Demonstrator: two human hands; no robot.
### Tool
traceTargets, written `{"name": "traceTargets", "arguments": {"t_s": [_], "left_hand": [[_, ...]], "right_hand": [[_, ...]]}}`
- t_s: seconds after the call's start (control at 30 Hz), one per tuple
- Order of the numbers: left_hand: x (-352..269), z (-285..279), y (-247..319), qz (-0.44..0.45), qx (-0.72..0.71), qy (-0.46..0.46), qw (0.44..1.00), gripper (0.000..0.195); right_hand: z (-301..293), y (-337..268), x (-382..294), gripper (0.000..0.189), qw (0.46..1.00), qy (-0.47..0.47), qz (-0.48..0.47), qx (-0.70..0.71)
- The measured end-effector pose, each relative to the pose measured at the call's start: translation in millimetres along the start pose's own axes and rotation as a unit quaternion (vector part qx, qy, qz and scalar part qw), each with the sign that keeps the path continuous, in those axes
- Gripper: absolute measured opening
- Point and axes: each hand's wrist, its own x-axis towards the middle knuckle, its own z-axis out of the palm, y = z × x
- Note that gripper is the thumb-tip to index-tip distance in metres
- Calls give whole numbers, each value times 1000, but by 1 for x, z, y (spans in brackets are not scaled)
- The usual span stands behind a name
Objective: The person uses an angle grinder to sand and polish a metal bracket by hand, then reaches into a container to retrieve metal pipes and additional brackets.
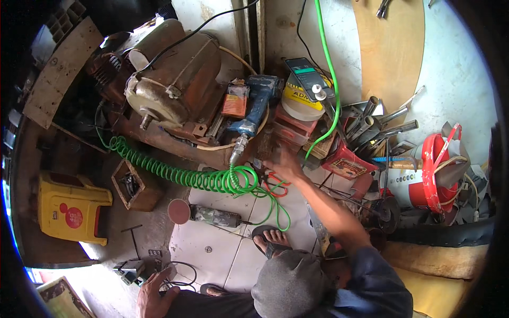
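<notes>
My right hand (284, 165) reaches to the foot of a small red drawer unit (292, 129), beside red-handled pliers (274, 185) on the floor. Its fingers are blurred, and whether it holds something cannot be told. My left hand (153, 292) rests with fingers apart by my dark-trousered knee, near a small metal vise (129, 270). An angle grinder (214, 216) with a reddish disc (179, 211) lies on the tiles. Above it, a green coiled air hose (175, 173) joins a blue air tool (254, 107), which lies beside a small orange box (236, 103).
A large motor (175, 79) stands at the upper left. A yellow plastic stool (73, 206) and a wooden box (137, 189) are at left. Metal tubes (368, 113) and a red-rimmed bucket (429, 171) crowd the right. A phone (306, 77) lies on a round tub (302, 105).
</notes>
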Motion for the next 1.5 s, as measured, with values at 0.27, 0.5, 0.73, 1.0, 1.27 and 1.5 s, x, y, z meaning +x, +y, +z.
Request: {"name": "traceTargets", "arguments": {"t_s": [0.27, 0.5, 0.73, 1.0, 1.27, 1.5], "left_hand": [[-7, -3, 3, -25, -97, 25, 995, 53], [-5, -3, 2, -39, -127, 3, 991, 55], [1, -2, -3, 13, -122, -36, 992, 57], [-2, 0, -8, 8, -114, 5, 993, 55], [-5, -8, 7, -41, -173, -32, 984, 49], [-15, -15, 16, -50, -162, -22, 985, 48]], "right_hand": [[56, -3, -1, 78, 988, 119, 80, 55], [-107, -23, -113, 52, 948, 223, 111, 197], [-186, 46, -150, 24, 933, 300, 182, -84], [-199, 128, -180, 61, 881, 68, 380, -275], [-87, 64, -84, 61, 969, -17, 172, -174], [-37, 66, 3, 106, 949, 250, 159, -110]]}}
